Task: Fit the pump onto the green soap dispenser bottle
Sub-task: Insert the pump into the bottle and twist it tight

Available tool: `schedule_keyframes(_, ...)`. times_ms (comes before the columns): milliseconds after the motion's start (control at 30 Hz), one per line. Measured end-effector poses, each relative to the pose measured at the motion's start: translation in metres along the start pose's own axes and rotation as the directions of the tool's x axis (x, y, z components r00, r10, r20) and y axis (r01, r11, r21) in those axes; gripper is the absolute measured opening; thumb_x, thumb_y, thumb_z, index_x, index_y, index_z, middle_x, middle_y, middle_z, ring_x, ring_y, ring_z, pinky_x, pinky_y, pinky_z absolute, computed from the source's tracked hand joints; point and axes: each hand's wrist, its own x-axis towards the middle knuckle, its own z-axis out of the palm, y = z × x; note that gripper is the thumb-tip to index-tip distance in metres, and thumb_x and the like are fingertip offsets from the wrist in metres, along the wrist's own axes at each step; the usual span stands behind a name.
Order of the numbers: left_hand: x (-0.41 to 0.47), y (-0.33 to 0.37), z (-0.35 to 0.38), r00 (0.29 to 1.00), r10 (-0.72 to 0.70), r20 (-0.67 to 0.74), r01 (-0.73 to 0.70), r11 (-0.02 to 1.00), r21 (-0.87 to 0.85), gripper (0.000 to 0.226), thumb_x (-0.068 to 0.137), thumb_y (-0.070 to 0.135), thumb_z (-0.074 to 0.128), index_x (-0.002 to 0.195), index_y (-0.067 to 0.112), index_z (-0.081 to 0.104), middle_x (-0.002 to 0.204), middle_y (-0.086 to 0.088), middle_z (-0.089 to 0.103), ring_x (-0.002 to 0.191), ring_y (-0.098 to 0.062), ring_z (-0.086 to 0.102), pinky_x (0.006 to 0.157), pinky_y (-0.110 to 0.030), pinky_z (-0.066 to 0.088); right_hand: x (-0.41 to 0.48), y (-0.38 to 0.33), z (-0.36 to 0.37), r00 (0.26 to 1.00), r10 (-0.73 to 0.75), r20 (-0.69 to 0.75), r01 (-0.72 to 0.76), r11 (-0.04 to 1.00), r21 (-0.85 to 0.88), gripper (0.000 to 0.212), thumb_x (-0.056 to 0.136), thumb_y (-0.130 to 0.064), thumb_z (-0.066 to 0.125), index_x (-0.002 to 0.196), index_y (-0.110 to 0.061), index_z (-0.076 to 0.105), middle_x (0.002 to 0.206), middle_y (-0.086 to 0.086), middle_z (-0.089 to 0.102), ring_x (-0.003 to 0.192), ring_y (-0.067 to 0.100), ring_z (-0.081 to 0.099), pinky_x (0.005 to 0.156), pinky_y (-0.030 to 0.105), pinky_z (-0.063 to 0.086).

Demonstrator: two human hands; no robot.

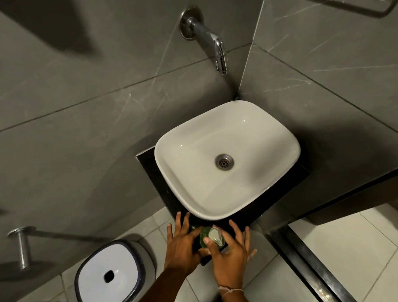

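Note:
The green soap dispenser bottle (pixel 203 238) stands on the black counter ledge (pixel 242 218) just in front of the sink, seen from above. The white pump (pixel 215 236) sits on top of the bottle. My left hand (pixel 182 246) presses against the bottle's left side, thumb on it and fingers spread over the ledge. My right hand (pixel 229 254) is on the right side, with thumb and forefinger pinching the pump head and the other fingers spread. The bottle's body is mostly hidden between my hands.
A white basin (pixel 181 149) with a metal drain fills the counter behind the bottle. A chrome tap (pixel 215 43) juts from the grey wall above it. A white-lidded bin (pixel 109 276) stands on the floor to the left, beside a metal wall holder (pixel 21 247).

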Motion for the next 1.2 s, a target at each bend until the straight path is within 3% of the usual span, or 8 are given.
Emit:
schedule_keyframes(200,0.001,-0.001,0.003,1.000,-0.003,-0.010,0.003,1.000,0.002,0.061,0.077,0.045,0.067,0.134,0.042,0.044,0.163,0.001,0.003,0.144,-0.020,-0.024,0.121,-0.052,-0.005,0.001,-0.006,0.004,0.997,0.028,-0.069,-0.032,0.997,-0.064,0.031,0.052,-0.037,0.089,0.072,-0.029,0.066,0.114,-0.008,0.061,0.136,0.026,0.035,0.115,0.065,0.004)
schedule_keyframes(367,0.001,-0.001,0.004,1.000,-0.007,0.004,0.007,1.000,0.016,0.063,0.077,0.053,0.066,0.134,0.043,0.042,0.163,0.000,0.003,0.144,-0.022,-0.024,0.120,-0.052,-0.006,0.003,-0.002,-0.003,0.999,-0.030,0.029,0.031,0.999,-0.024,0.041,0.061,-0.035,0.085,0.100,-0.037,0.071,0.128,-0.018,0.052,0.138,0.013,0.026,0.113,0.064,-0.001)
schedule_keyframes(600,0.001,-0.001,0.005,1.000,-0.010,-0.022,0.010,1.000,0.027,0.062,0.077,0.062,0.064,0.133,0.043,0.043,0.163,0.000,0.006,0.144,-0.020,-0.023,0.120,-0.052,-0.005,0.006,-0.004,-0.003,0.996,-0.073,-0.057,0.069,0.995,-0.071,0.029,0.060,-0.010,0.085,0.083,-0.024,0.075,0.103,-0.010,0.064,0.129,0.031,0.046,0.114,0.064,0.015)
schedule_keyframes(800,0.000,0.001,0.002,1.000,-0.002,-0.010,0.002,1.000,0.008,0.061,0.077,0.055,0.065,0.133,0.042,0.045,0.163,-0.002,0.006,0.144,-0.020,-0.025,0.119,-0.052,-0.007,0.001,-0.003,-0.001,0.997,-0.081,-0.007,0.080,0.996,-0.035,0.036,0.063,-0.021,0.085,0.096,-0.031,0.074,0.119,-0.012,0.060,0.136,0.017,0.032,0.115,0.059,0.003)
schedule_keyframes(1000,0.000,0.001,0.001,1.000,-0.006,0.002,0.006,1.000,0.021,0.063,0.076,0.054,0.065,0.134,0.040,0.045,0.163,-0.001,0.004,0.143,-0.019,-0.026,0.119,-0.052,-0.008,0.000,-0.004,0.000,0.996,-0.068,-0.052,0.061,0.991,-0.122,0.034,0.052,-0.016,0.089,0.083,-0.022,0.076,0.101,0.000,0.068,0.119,0.034,0.051,0.107,0.067,0.026)
schedule_keyframes(1067,0.000,0.001,-0.001,1.000,-0.004,0.004,0.003,1.000,0.023,0.063,0.076,0.054,0.066,0.134,0.040,0.045,0.163,0.000,0.003,0.142,-0.019,-0.026,0.120,-0.052,-0.008,0.001,-0.007,-0.002,0.999,-0.032,-0.026,0.029,0.991,-0.128,0.032,0.054,-0.020,0.089,0.083,-0.023,0.076,0.104,-0.001,0.068,0.123,0.032,0.049,0.111,0.067,0.021)
schedule_keyframes(1133,0.000,0.001,-0.001,1.000,-0.002,0.011,0.002,1.000,0.030,0.065,0.075,0.056,0.066,0.134,0.041,0.044,0.163,0.001,0.002,0.142,-0.018,-0.028,0.119,-0.052,-0.010,0.001,-0.011,-0.011,0.999,-0.008,0.039,0.013,0.992,-0.125,0.032,0.059,-0.023,0.086,0.089,-0.028,0.074,0.113,-0.006,0.063,0.131,0.025,0.040,0.117,0.061,0.004)
schedule_keyframes(1200,0.000,0.002,-0.002,1.000,-0.002,0.014,0.002,0.999,0.039,0.066,0.074,0.059,0.066,0.134,0.042,0.043,0.163,0.000,0.001,0.142,-0.019,-0.028,0.117,-0.050,-0.013,0.001,-0.011,-0.022,0.995,-0.033,0.093,0.045,0.991,-0.127,0.040,0.065,-0.024,0.081,0.101,-0.037,0.069,0.118,-0.013,0.057,0.131,0.019,0.039,0.116,0.060,0.002)
